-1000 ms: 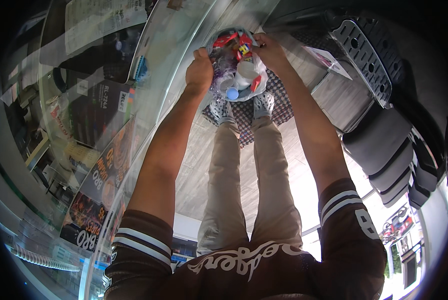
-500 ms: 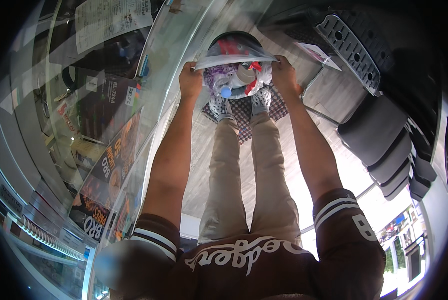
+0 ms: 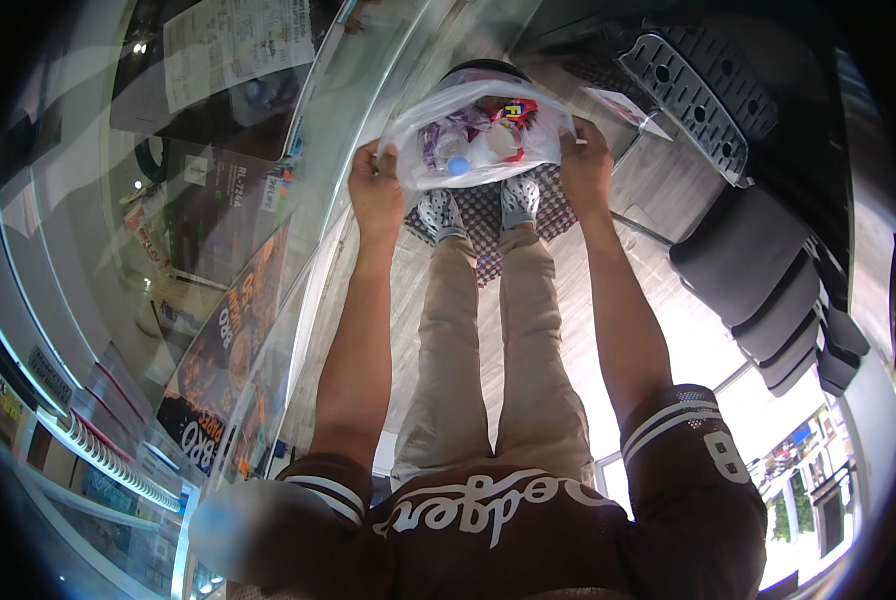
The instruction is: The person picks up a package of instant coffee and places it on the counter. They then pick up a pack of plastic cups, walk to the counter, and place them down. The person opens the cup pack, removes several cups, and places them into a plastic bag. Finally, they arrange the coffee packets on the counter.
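Observation:
A white translucent trash bag [image 3: 438,178] hangs between my two hands above my shoes, its mouth spread wide. My left hand [image 3: 377,185] pinches the left side of its rim. On the opposite side, my right hand [image 3: 586,165] grips the rim with closed fingers. Inside the bag lie purple-and-clear wrappers [image 3: 434,143], red packaging [image 3: 513,118], a pale cup-like piece [image 3: 505,142] and a bottle with a blue cap [image 3: 458,166]. Behind the bag, the dark curved edge of a bin [image 3: 485,66] shows; most of it is hidden.
At left stands a glass display counter [image 3: 353,110] with papers, boxes and posters inside. On the right are stacked black chairs [image 3: 743,255] and a perforated grey metal panel [image 3: 683,105]. A patterned mat [image 3: 483,235] lies under my feet on the wood-look floor [image 3: 608,300].
Both hands have spread slightly apart. The near rim of the bag has opened out toward me, showing more of the trash inside and less of the bin behind.

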A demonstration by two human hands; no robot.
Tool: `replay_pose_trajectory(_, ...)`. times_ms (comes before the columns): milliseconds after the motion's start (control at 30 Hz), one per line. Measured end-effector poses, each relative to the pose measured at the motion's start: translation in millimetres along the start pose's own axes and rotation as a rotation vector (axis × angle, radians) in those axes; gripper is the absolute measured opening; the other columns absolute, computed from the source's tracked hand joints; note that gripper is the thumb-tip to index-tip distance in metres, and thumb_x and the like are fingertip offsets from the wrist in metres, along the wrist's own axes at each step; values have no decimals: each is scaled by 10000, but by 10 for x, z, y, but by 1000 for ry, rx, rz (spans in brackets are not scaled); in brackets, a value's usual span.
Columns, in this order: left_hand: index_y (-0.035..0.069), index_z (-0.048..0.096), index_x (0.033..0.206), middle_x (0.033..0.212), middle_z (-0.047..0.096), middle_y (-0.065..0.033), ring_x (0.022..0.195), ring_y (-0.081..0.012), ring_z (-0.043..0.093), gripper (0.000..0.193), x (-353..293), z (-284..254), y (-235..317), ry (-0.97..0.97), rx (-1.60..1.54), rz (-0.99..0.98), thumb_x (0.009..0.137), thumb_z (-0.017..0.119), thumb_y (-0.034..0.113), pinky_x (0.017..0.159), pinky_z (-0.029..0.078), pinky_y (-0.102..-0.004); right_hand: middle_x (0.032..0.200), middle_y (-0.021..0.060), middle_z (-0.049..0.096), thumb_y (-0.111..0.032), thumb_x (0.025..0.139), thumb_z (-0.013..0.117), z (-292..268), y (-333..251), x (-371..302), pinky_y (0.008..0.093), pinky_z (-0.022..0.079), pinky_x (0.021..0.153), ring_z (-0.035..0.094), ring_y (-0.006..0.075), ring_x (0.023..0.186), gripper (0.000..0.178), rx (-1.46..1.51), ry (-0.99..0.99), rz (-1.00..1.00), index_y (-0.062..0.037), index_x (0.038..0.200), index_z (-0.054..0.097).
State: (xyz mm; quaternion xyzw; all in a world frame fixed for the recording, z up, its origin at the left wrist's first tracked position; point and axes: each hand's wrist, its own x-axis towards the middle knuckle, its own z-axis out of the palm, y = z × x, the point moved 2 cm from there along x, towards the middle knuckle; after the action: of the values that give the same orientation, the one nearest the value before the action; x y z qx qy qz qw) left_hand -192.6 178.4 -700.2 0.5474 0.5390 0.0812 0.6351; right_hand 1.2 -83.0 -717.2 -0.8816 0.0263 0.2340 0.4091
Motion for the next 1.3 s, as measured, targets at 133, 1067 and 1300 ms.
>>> replay_pose_trajectory(133, -44, 657, 1207, 821, 622, -32, 773, -203, 599, 415, -98, 90, 57, 211, 393, 325, 992, 755, 298, 786, 504, -351, 1061, 63, 737, -239, 992, 747, 173, 190, -89, 308, 577, 748, 701, 162, 858, 339, 484, -282, 529, -40, 1264, 702)
replay_pose_trajectory(1067, 54, 700, 1238, 1228, 717, -177, 1229, -352, 648, 300, 1119, 1586, 1348, -387, 539, 724, 985, 648, 208, 1063, 493, -439, 1174, 175, 750, -390, 959, 785, -187, -184, -451, 357, 570, 877, 737, 236, 991, 633, -23, -22, 2, -30, 1439, 585)
replay_pose_trajectory(1300, 9, 740, 1217, 1427, 618, -195, 1258, -362, 647, 340, 2415, 2745, 971, -541, 1342, 676, 970, 592, 190, 1064, 528, -455, 949, 163, 739, -142, 935, 752, 38, -298, -345, 369, 563, 773, 717, 249, 851, 417, -165, -174, -173, -15, 1317, 639)
